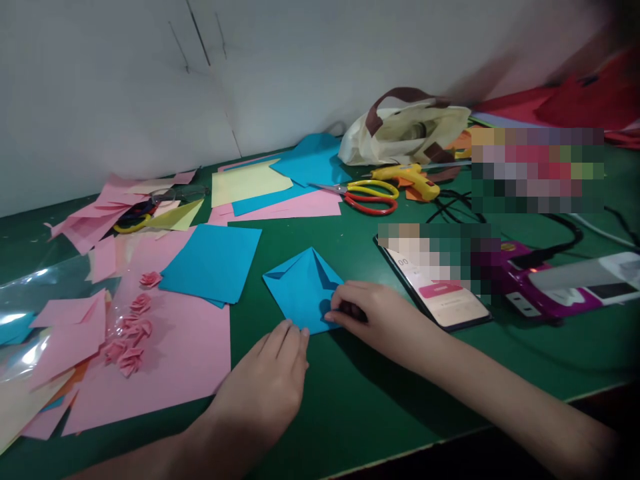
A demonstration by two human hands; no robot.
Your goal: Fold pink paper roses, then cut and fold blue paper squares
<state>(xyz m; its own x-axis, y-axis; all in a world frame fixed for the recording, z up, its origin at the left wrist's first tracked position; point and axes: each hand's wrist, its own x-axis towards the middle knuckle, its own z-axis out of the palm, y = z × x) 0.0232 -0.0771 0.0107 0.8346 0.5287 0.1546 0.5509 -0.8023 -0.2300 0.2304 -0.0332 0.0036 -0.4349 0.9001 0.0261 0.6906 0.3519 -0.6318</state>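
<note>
A blue sheet of folding paper lies on the green table in front of me, with creased flaps folded in toward its middle. My left hand has its fingers together on the paper's near left edge, holding it down. At the paper's right side, my right hand curls its thumb and fingers closed on the edge. Part of the right corner is hidden behind those fingers. To the left is a small stack of blue paper squares, partly on a large pink sheet.
Several pink paper roses sit on the pink sheet. Behind are scissors, a yellow glue gun and a cloth bag. A phone and a purple power strip with cables lie to the right.
</note>
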